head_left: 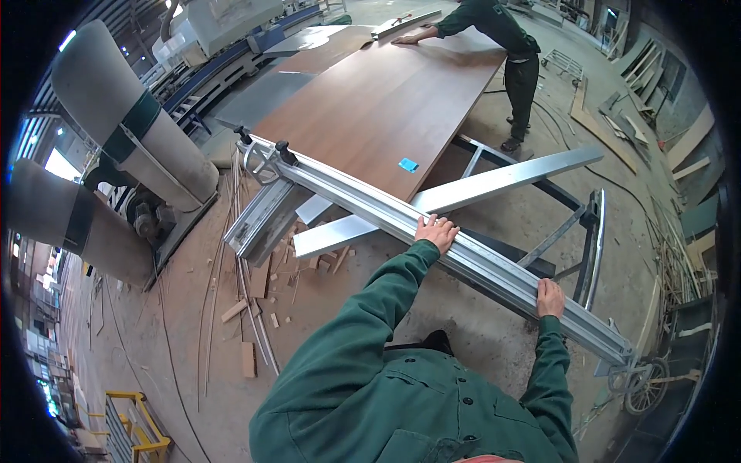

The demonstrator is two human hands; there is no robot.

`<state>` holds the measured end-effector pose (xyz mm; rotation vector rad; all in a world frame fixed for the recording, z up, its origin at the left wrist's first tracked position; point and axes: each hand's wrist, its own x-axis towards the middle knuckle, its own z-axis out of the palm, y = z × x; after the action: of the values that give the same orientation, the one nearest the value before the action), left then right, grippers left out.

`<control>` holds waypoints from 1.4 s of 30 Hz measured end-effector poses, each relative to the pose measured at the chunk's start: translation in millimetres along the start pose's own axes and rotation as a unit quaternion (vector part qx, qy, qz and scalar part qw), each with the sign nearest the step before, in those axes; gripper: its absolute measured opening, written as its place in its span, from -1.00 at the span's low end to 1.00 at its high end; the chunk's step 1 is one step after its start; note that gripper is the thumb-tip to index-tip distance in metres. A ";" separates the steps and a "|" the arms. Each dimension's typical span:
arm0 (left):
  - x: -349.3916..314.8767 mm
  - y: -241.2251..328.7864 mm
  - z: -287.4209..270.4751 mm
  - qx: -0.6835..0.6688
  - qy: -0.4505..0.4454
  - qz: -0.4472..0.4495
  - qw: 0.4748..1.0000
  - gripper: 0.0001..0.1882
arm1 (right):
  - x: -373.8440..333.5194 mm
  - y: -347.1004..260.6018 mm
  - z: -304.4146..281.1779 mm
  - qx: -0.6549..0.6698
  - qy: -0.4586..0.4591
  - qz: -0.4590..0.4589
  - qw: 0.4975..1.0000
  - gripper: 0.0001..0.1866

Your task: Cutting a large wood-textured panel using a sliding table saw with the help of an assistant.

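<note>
A long aluminium rail (347, 187) runs slantwise in front of me, from the near end of a large brown board (378, 100) toward the lower right. Around the middle of this rail, my left hand (438, 233) has its fingers bent over the top. Farther right, my right hand (550, 299) grips the same rail, its fingertips curled over the edge. A small blue patch (409, 164) marks the board's near corner. Flat silver bars (502, 181) cross below the rail. Black knobs (285, 153) and a round metal bracket (261, 163) sit at the rail's left end.
At the board's far right side a co-worker (494, 31) leans over, one hand on it. Dust collector bags (139, 116) stand left. Wood offcuts (248, 359) and thin strips litter the floor. A yellow step stool (137, 424) is lower left; a spoked wheel (647, 386) lower right.
</note>
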<state>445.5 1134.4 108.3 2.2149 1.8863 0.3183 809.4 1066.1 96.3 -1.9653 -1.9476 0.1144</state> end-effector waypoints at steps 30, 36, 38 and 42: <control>-161.3 -18.1 -1.8 0.029 0.001 0.010 1.000 -0.65 | -157.0 -46.4 -17.1 0.002 0.032 -0.021 0.999 -0.68; -187.0 -21.6 5.1 0.048 0.009 0.018 0.999 -0.67 | -189.3 -54.4 -20.2 -0.001 0.024 -0.014 1.000 -0.68; -192.8 -21.5 4.9 0.054 0.012 0.030 0.998 -0.68 | -196.0 -53.7 -21.1 -0.003 0.027 -0.013 1.000 -0.68; -205.6 -20.1 6.2 0.053 0.015 0.019 0.998 -0.67 | -203.3 -56.5 -27.3 0.000 0.007 -0.010 1.000 -0.67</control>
<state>396.5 934.4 91.1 2.3280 1.9214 0.2649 755.9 860.2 98.9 -1.9415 -1.9571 0.0964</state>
